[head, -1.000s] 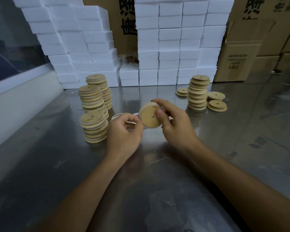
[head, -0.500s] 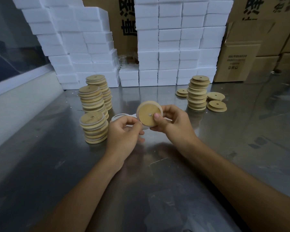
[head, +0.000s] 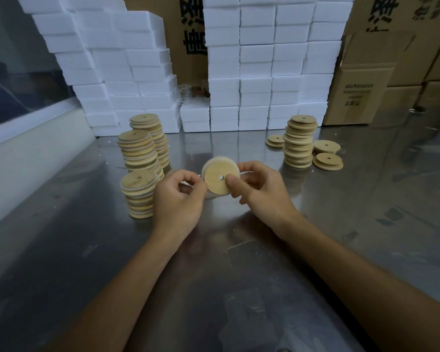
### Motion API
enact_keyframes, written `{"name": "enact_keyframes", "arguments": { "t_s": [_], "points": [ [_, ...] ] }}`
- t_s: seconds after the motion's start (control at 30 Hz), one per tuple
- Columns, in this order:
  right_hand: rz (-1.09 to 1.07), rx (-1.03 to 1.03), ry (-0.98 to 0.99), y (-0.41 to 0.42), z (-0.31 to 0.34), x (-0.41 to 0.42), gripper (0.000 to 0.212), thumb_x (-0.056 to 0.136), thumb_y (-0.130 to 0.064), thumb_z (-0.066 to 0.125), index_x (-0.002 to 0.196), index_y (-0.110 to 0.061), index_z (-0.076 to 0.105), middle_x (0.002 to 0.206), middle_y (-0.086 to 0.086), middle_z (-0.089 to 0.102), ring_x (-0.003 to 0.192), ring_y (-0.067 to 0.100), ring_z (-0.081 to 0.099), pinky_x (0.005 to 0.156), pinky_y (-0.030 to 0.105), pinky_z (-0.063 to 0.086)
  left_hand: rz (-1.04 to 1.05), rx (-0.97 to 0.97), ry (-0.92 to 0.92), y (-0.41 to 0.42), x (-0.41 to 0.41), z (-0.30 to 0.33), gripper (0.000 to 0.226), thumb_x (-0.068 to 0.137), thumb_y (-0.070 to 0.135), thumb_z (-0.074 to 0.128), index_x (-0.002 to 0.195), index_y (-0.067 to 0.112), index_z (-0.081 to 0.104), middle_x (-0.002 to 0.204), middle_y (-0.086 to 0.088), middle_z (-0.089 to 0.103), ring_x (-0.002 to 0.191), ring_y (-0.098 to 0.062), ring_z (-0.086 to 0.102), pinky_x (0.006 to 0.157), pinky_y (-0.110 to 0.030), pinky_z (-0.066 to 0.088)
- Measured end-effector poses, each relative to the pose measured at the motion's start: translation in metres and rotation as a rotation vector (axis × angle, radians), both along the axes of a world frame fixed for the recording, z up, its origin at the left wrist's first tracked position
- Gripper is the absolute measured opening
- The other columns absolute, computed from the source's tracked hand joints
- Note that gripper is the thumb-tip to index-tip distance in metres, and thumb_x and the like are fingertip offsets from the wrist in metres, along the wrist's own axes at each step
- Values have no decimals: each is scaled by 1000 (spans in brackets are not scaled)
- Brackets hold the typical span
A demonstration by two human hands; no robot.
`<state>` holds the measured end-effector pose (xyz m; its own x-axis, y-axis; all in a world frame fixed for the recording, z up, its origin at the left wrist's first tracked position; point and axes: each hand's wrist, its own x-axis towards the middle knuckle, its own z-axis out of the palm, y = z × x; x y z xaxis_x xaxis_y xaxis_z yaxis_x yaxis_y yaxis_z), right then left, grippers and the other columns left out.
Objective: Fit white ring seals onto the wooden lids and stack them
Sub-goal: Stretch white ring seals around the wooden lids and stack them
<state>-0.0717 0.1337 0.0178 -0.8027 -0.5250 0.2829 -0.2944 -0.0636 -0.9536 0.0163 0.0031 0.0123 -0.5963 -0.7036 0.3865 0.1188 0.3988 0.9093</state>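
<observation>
Right hand (head: 262, 191) has the wooden lid (head: 220, 179) pinched, thumb flat on its face beside the centre hole, the other fingers curled round behind. Compared with a second ago the lid has tipped up to face the camera and sits a bit higher, and there's a pale band round its rim now, so I'd say the white ring seal (head: 215, 161) is on or nearly seated. The left hand (head: 178, 199) has shifted too: it was pinching at the lid's left edge, now its fingers are curled just beside the lid with thumb and forefinger closed together. Can't tell if it grips anything; something white peeks out behind it.

Next step is probably dropping this one on a pile. The sealed stacks (head: 140, 174) stand just left of the hands on the steel surface (head: 214, 288), the nearest one lowest. The bare lids (head: 300, 141) wait well off to the right, and white foam blocks (head: 264, 72) and cartons line the back.
</observation>
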Motion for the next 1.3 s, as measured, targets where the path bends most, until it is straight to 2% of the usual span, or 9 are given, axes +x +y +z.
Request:
{"name": "enact_keyframes", "arguments": {
  "t_s": [0.13, 0.23, 0.33, 0.43, 0.53, 0.63, 0.9, 1.07, 1.3],
  "points": [
    [-48, -34, -58, 4, 1, -4, 8, 93, -18, 65, 98, -12, 68, 86, 7, 70, 63, 8, 65, 59, 21, 54, -11, -102, 26, 3, 3, 10, 22, 84, 2, 62, 71, 20, 61, 61, -1, 56, 55, -7, 50, 51, -22, 43],
    [-93, 6, -58, 6, 0, -7, 6, 94, -18, 64, 92, -14, 68, 87, 8, 72, 61, 7, 64, 57, 20, 52, 14, -40, 74, 1, 6, 22, 21, 83, 4, 63, 69, 20, 62, 53, 11, 56, 48, 2, 49, 45, -11, 40],
    [-122, 22, -68, 6, -2, -9, 8, 95, -17, 63, 91, -11, 68, 82, 7, 72, 58, 7, 63, 54, 18, 50, 47, 142, 108, -11, 13, 34, 24, 82, 9, 64, 60, 20, 62, 42, 12, 45, 39, -5, 38, 36, -17, 31],
    [-129, 33, -64, 5, -5, -10, 9, 95, -16, 63, 89, -11, 67, 77, 5, 72, 57, 7, 62, 52, 17, 49, 79, 296, 172, -24, 23, 47, 34, 76, 11, 63, 45, 18, 49, 40, 6, 35, 35, -13, 28, 38, -16, 22],
    [-135, 34, -70, 5, -7, -12, 10, 95, -16, 63, 88, -10, 67, 74, 5, 71, 55, 6, 62, 50, 17, 47, 149, 392, 246, -37, 32, 60, 32, 70, 9, 63, 48, 16, 41, 39, 4, 34, 29, -13, 29, 37, -12, 19],
    [-138, 35, -72, 4, -8, -13, 11, 94, -16, 63, 89, -8, 68, 73, 4, 71, 55, 7, 61, 50, 17, 47, 227, 474, 212, -51, 39, 64, 24, 71, 9, 60, 55, 15, 44, 36, 7, 34, 28, -10, 27, 35, -11, 17],
    [-142, 36, -77, 4, -9, -14, 11, 94, -16, 63, 87, -9, 68, 69, 2, 70, 55, 7, 61, 50, 18, 47, 335, 575, 62, -78, 43, 50, 16, 69, 8, 56, 60, 15, 46, 47, 3, 37, 29, -6, 24, 34, -12, 16],
    [-144, 44, -77, 3, -9, -13, 11, 94, -17, 64, 87, -10, 68, 69, 1, 70, 55, 7, 61, 50, 18, 47, 303, 634, -30, -88, 42, 40, 13, 74, 11, 54, 64, 16, 47, 34, 9, 29, 26, -8, 19, 32, -9, 16],
    [-153, 36, -83, 5, -10, -15, 11, 94, -17, 63, 89, -9, 68, 68, 1, 70, 55, 7, 61, 51, 18, 47, 318, 633, -43, -89, 38, 37, 12, 77, 14, 55, 67, 16, 49, 32, 10, 27, 25, -8, 18, 32, -9, 16]
  ]
}}
